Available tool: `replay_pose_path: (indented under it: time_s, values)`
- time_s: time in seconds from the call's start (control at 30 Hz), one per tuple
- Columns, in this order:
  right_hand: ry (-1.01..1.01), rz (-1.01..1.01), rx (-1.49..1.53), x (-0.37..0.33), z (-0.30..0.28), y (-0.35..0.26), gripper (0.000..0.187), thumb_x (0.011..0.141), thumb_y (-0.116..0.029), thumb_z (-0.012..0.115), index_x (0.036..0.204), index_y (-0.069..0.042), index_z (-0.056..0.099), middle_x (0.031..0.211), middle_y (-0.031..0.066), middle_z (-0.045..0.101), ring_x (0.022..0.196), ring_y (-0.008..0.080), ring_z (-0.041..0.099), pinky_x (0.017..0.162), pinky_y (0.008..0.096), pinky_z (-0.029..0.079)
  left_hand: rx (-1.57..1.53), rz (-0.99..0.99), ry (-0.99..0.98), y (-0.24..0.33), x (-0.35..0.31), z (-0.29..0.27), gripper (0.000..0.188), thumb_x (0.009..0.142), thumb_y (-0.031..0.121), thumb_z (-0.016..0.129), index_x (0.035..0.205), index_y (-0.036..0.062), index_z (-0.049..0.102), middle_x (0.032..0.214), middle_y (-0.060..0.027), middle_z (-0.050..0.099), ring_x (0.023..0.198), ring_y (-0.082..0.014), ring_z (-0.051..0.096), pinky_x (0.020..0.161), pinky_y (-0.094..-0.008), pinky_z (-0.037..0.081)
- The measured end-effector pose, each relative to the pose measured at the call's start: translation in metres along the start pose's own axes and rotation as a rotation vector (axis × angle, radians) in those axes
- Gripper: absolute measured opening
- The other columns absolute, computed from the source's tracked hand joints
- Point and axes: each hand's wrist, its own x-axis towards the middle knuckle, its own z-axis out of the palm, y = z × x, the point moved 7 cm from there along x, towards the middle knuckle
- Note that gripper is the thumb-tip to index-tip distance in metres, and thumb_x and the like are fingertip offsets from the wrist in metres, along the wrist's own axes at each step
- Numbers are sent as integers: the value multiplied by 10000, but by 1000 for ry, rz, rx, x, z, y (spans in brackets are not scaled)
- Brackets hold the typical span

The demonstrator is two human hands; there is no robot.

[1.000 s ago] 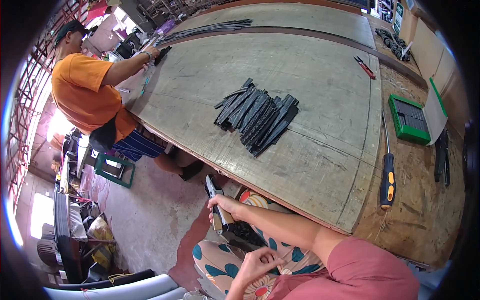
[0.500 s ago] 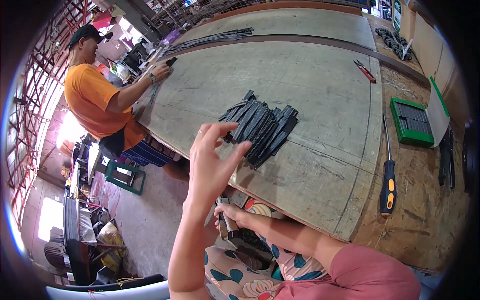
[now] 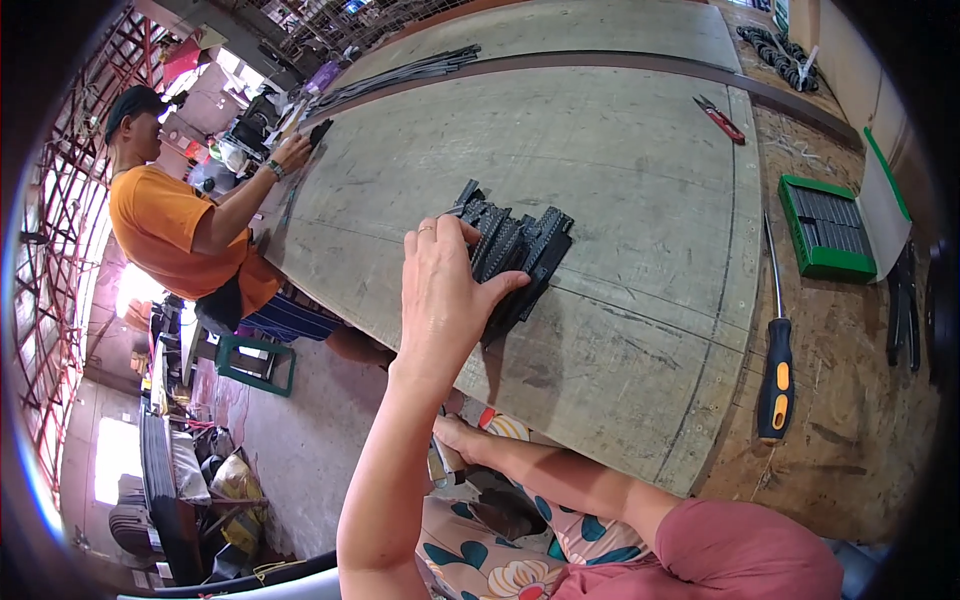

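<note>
Workshop counter of worn grey board, co-worker in orange at far edge, left hand now lowered, fingers spread flat on black strip stack mid-counter, right hand below counter edge, grip unclear, screwdriver at right.

Both forearms are bare to the elbow and beyond. The left hand carries a thin ring on one finger. A salmon-pink short sleeve covers the right upper arm. Across the lap lies pale cloth printed with teal blobs and orange flowers.
</note>
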Motion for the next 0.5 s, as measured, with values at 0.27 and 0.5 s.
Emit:
replay_pose_path:
  time_s: [0.27,0.5]
  values:
    - [-88,-70,-131,22,0,11,318,665,-255,589,884,-29,544,684,119,594,566,215,593,504,402,491,112,-16,-45,19,5,-3,592,642,408,795,927,-36,526,866,-176,556,888,-324,528,771,-396,430]
    - [-87,24,-77,-2,3,5,304,655,-249,590,863,-34,537,690,114,592,566,207,587,517,384,494,48,-22,-106,13,12,14,585,648,422,787,851,-37,486,841,-214,554,878,-365,539,761,-426,425]
